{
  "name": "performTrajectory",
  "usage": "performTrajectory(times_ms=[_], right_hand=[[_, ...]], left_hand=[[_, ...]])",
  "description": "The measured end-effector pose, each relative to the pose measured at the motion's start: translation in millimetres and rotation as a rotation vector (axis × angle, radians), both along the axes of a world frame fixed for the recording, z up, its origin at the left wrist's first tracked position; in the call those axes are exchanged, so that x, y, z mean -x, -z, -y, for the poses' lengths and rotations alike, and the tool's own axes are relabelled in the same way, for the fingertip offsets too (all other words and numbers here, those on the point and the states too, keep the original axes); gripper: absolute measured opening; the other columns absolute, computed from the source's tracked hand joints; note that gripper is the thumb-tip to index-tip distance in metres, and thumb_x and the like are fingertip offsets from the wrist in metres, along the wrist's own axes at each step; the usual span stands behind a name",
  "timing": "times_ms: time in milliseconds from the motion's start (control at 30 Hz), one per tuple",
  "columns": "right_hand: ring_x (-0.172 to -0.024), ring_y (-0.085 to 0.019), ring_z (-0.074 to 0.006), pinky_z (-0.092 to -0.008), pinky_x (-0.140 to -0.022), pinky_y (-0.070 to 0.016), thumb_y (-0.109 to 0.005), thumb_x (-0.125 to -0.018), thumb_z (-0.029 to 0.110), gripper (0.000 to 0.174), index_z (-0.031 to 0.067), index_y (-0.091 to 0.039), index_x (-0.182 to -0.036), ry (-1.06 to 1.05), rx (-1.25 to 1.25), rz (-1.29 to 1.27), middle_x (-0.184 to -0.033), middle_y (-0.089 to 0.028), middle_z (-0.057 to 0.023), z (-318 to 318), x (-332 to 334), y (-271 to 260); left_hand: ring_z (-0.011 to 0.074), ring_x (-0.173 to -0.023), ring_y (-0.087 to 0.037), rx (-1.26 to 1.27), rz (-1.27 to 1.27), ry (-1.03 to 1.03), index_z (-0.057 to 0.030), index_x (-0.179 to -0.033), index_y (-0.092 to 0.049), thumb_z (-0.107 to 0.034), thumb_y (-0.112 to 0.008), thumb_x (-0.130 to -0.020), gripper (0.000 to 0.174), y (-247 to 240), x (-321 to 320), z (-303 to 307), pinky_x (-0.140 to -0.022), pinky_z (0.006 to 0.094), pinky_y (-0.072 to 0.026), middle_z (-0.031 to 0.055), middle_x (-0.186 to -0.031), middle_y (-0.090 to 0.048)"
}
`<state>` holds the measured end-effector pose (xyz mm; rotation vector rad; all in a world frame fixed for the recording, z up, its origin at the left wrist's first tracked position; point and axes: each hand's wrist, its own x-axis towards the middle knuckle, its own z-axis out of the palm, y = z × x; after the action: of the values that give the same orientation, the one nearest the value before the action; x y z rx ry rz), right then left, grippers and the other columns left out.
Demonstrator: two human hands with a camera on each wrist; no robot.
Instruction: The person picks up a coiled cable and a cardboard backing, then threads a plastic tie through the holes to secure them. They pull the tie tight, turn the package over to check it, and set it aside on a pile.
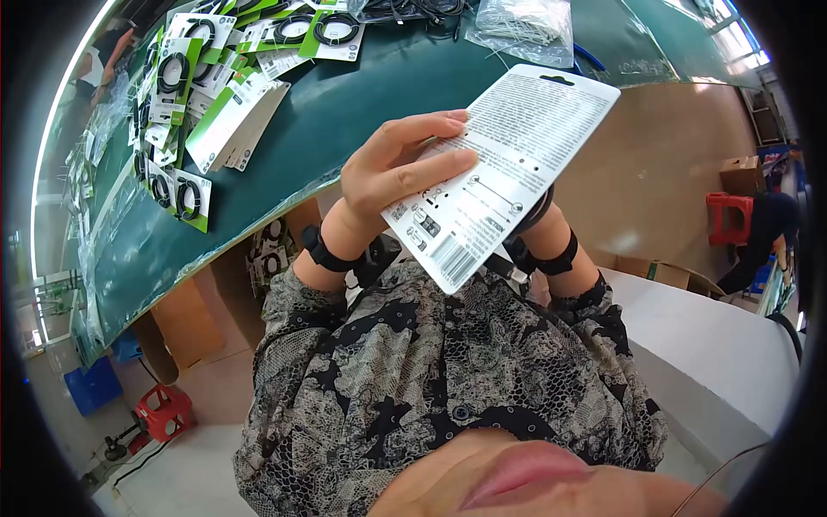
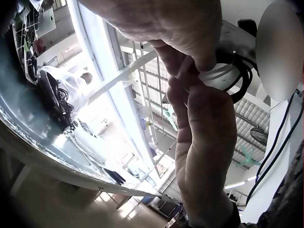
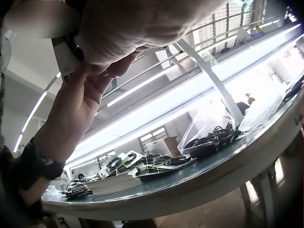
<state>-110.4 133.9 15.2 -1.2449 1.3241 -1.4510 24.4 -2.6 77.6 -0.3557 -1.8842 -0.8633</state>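
Note:
A white retail cable card with printed text, a barcode and a hang hole is tilted in front of the chest, its printed back facing up. My left hand grips its left edge, two fingers laid across the print; the thumb is hidden beneath. Most of my right hand is behind the card. A black cable coil hangs under the card in the left wrist view. There, the bent fingers of my right hand meet the left thumb at a small pale piece, whose kind I cannot tell.
Several carded black cables lie heaped on the green table at the far left. Fanned white cards lie beside them. Bagged black cables and a clear bag of white pieces are farther back. A white ledge stands at right.

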Motion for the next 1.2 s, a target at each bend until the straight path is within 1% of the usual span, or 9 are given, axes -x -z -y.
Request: performTrajectory(times_ms=[200, 267, 467, 567, 700, 867, 933, 1133, 1200], right_hand=[[-0.108, -0.056, -0.0318, -0.0417, -0.093, -0.0442, -0.069, -0.075, 0.017, 0.045, 0.0069, -0.056, -0.117, 0.092, 0.386, -0.648, -0.120, -0.057, -0.0123, -1, 3, -2], [-0.111, -0.055, -0.0315, -0.0412, -0.096, -0.0427, -0.069, -0.076, 0.018, 0.048, 0.0071, -0.055, -0.120, 0.131, 0.540, -0.909, -0.122, -0.056, -0.0127, -1, 8, -5], [-0.123, -0.042, -0.0325, -0.0417, -0.099, -0.0421, -0.044, -0.089, 0.043, 0.063, 0.0052, -0.025, -0.137, -0.137, 0.269, -0.308, -0.135, -0.038, -0.0181, 1, -4, -26], [-0.128, -0.037, -0.0329, -0.0419, -0.101, -0.0419, -0.033, -0.094, 0.052, 0.071, 0.0045, -0.013, -0.143, -0.239, 0.161, -0.067, -0.140, -0.030, -0.0203, 2, -9, -31], [-0.119, -0.045, -0.0299, -0.0403, -0.096, -0.0436, -0.046, -0.088, 0.037, 0.057, 0.0049, -0.029, -0.132, -0.079, 0.220, -0.247, -0.130, -0.041, -0.0162, 0, -11, -25], [-0.108, -0.055, -0.0262, -0.0382, -0.090, -0.0457, -0.062, -0.081, 0.019, 0.042, 0.0055, -0.049, -0.119, 0.118, 0.287, -0.463, -0.117, -0.054, -0.0111, -3, -16, -23], [-0.103, -0.059, -0.0247, -0.0374, -0.088, -0.0466, -0.069, -0.078, 0.011, 0.037, 0.0057, -0.057, -0.113, 0.196, 0.312, -0.548, -0.112, -0.060, -0.0090, -4, -19, -23], [-0.078, -0.064, -0.0199, -0.0278, -0.068, -0.0499, -0.065, -0.078, -0.003, 0.025, 0.0036, -0.060, -0.101, 0.518, 0.492, -0.170, -0.089, -0.064, -0.0088, -7, -29, -45], [-0.071, -0.064, -0.0179, -0.0239, -0.063, -0.0490, -0.063, -0.077, -0.007, 0.023, 0.0027, -0.060, -0.097, 0.551, 0.592, -0.078, -0.083, -0.064, -0.0095, 9, -25, -47]], left_hand=[[0.0322, -0.101, -0.061, -0.001, -0.035, 0.020, -0.0036, -0.103, -0.068, 0.000, -0.072, -0.067, 0.036, -9, 0, -1, -0.087, 0.0354, -0.0530, 0.0144, -0.105, -0.055], [0.0387, -0.100, -0.060, 0.056, -0.030, 0.027, 0.0011, -0.102, -0.064, 0.001, -0.071, -0.069, 0.034, -11, 0, 1, -0.086, 0.0413, -0.0530, 0.0194, -0.105, -0.055], [0.0417, -0.099, -0.060, 0.111, -0.010, 0.018, 0.0029, -0.101, -0.062, 0.002, -0.071, -0.070, 0.033, -14, 0, 0, -0.085, 0.0446, -0.0533, 0.0221, -0.104, -0.054], [0.0313, -0.099, -0.062, 0.049, -0.035, -0.013, -0.0020, -0.101, -0.069, -0.001, -0.072, -0.066, 0.036, -15, 1, -4, -0.085, 0.0349, -0.0536, 0.0155, -0.105, -0.057], [0.0413, -0.099, -0.060, 0.123, -0.014, 0.036, 0.0022, -0.102, -0.062, 0.000, -0.071, -0.070, 0.034, -18, -1, -1, -0.084, 0.0438, -0.0536, 0.0223, -0.105, -0.055], [0.0404, -0.098, -0.061, 0.124, 0.012, 0.009, 0.0025, -0.102, -0.062, -0.002, -0.072, -0.071, 0.033, -14, -2, -1, -0.084, 0.0436, -0.0537, 0.0221, -0.104, -0.056], [0.0336, -0.095, -0.063, 0.110, -0.030, -0.033, 0.0006, -0.103, -0.065, -0.005, -0.073, -0.067, 0.038, -12, 2, 0, -0.083, 0.0373, -0.0542, 0.0175, -0.102, -0.057], [0.0238, -0.088, -0.065, -0.044, -0.072, -0.062, -0.0003, -0.104, -0.065, -0.003, -0.073, -0.070, 0.036, 3, 13, -9, -0.077, 0.0301, -0.0555, 0.0132, -0.097, -0.061], [0.0180, -0.082, -0.065, -0.518, 0.176, -0.168, 0.0000, -0.102, -0.064, -0.001, -0.069, -0.074, 0.028, 13, 8, -22, -0.072, 0.0269, -0.0549, 0.0100, -0.093, -0.063]])
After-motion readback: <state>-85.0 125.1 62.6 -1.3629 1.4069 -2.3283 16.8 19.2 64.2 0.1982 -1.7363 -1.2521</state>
